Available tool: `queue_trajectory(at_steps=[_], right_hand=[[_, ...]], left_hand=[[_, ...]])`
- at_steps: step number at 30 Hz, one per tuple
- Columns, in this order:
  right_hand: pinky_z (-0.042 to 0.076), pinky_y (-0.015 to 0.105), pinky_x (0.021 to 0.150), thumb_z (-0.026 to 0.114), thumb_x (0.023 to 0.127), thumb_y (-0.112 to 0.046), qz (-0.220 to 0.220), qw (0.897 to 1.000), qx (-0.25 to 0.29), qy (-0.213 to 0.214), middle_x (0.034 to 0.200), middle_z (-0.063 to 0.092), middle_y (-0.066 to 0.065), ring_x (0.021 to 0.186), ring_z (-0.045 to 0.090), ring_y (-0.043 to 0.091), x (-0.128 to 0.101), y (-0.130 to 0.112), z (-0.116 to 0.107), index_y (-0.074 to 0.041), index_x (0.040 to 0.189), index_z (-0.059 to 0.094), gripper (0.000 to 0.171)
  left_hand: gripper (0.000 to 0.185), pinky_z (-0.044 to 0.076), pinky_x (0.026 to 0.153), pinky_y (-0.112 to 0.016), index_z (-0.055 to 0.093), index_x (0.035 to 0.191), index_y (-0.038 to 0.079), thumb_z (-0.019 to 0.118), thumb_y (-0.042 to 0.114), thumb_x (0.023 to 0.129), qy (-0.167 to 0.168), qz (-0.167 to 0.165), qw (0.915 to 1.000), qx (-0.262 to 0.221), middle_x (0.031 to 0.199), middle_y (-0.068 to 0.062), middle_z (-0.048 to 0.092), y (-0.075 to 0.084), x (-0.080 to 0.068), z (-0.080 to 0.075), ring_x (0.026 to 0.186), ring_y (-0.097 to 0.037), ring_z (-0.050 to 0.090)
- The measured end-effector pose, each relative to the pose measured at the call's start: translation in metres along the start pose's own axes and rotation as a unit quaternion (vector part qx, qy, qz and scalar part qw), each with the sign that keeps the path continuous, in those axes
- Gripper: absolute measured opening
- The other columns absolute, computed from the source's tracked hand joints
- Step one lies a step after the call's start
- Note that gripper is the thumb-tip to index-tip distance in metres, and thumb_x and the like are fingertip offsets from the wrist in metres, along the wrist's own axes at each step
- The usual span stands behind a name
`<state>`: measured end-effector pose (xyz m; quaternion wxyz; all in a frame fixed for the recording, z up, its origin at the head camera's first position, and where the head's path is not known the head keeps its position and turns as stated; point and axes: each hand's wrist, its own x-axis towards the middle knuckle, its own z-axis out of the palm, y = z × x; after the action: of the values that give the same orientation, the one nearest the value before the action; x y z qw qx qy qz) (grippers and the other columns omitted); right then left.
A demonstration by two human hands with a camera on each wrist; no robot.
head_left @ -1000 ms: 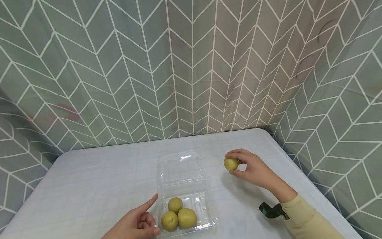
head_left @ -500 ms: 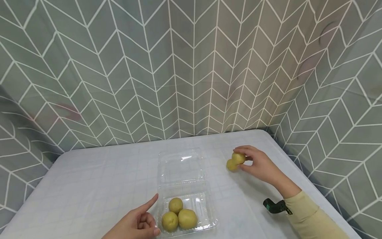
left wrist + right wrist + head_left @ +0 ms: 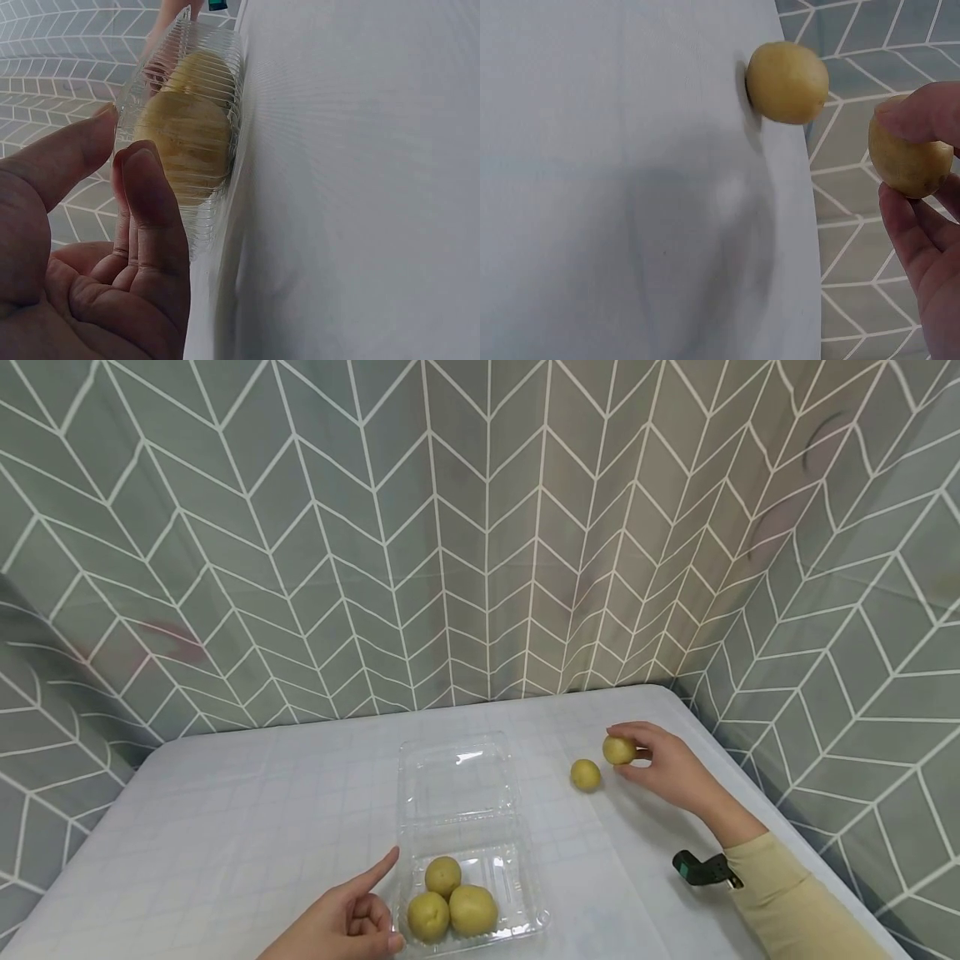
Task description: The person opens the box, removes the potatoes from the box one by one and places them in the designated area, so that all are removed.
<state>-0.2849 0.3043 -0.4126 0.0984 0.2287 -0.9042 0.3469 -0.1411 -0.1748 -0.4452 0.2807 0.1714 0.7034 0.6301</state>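
Note:
My right hand [image 3: 663, 768] pinches a yellow potato [image 3: 618, 750] between thumb and fingertips over the right side of the table. Another potato [image 3: 585, 775] rests on the cloth just left of it. In the right wrist view, the held potato [image 3: 907, 154] sits between thumb and fingers, apart from the resting potato [image 3: 787, 82]. My left hand [image 3: 348, 914] is at the left side of a clear plastic clamshell box [image 3: 517, 877], index finger straight, fingertips at its rim, other fingers curled. Inside the box's near half lie three potatoes [image 3: 472, 910].
The box's transparent lid [image 3: 457, 777] lies folded back on the white tablecloth [image 3: 247, 827]. Behind the table hangs a grey patterned curtain [image 3: 465, 543], with more curtain along the right edge. A black wrist device [image 3: 705, 868] sticks out at the right sleeve.
My right hand has moved right and slightly away, carrying a potato. A second potato has come into view and now lies on its own on the cloth. The left hand stays put.

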Motion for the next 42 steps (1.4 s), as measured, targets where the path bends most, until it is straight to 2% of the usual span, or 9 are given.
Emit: queue_trajectory(at_steps=[13,20,28,34,42], right_hand=[[0.053,0.042,0.088,0.079,0.079,0.005,0.012,1.000,-0.017,0.021,0.128,0.058,0.019,0.110,0.059,0.034,-0.003,0.020,-0.002,0.004,0.127,0.062,0.050],[0.052,0.043,0.089,0.078,0.080,0.006,0.030,0.999,-0.024,0.016,0.127,0.058,0.022,0.112,0.058,0.037,-0.007,0.027,-0.003,0.006,0.126,0.061,0.049],[0.051,0.044,0.089,0.077,0.080,0.007,0.041,0.999,-0.017,0.018,0.125,0.059,0.023,0.112,0.058,0.038,-0.008,0.037,-0.001,0.008,0.124,0.062,0.047],[0.051,0.045,0.089,0.078,0.079,0.007,0.051,0.998,-0.022,0.003,0.124,0.060,0.023,0.111,0.058,0.037,-0.010,0.046,0.002,0.007,0.125,0.062,0.049],[0.051,0.047,0.090,0.078,0.080,0.004,0.066,0.997,-0.034,-0.011,0.128,0.058,0.025,0.114,0.057,0.040,-0.011,0.045,0.003,0.007,0.128,0.061,0.051]], left_hand=[[0.090,0.049,0.064,-0.017,0.006,0.156,-0.002,0.069,0.010,0.093,-0.002,0.011,0.9999,0.011,0.090,-0.007,0.063,0.001,-0.001,0.000,0.071,-0.005,0.057],[0.090,0.048,0.063,-0.018,0.007,0.156,-0.002,0.069,0.008,0.093,-0.003,0.022,0.9997,0.002,0.089,-0.008,0.062,0.001,-0.001,0.002,0.070,-0.006,0.057],[0.091,0.048,0.062,-0.018,0.007,0.156,-0.002,0.070,0.009,0.092,0.003,0.011,0.9999,-0.005,0.089,-0.009,0.061,0.001,-0.002,0.002,0.070,-0.007,0.057],[0.090,0.048,0.062,-0.018,0.007,0.156,-0.001,0.070,0.009,0.092,0.003,0.008,0.9999,-0.005,0.089,-0.010,0.061,0.002,-0.002,0.002,0.070,-0.008,0.057],[0.092,0.048,0.062,-0.017,0.008,0.157,0.001,0.071,0.011,0.091,0.009,0.004,0.9999,0.013,0.091,-0.008,0.061,0.003,-0.002,0.002,0.070,-0.006,0.056]])
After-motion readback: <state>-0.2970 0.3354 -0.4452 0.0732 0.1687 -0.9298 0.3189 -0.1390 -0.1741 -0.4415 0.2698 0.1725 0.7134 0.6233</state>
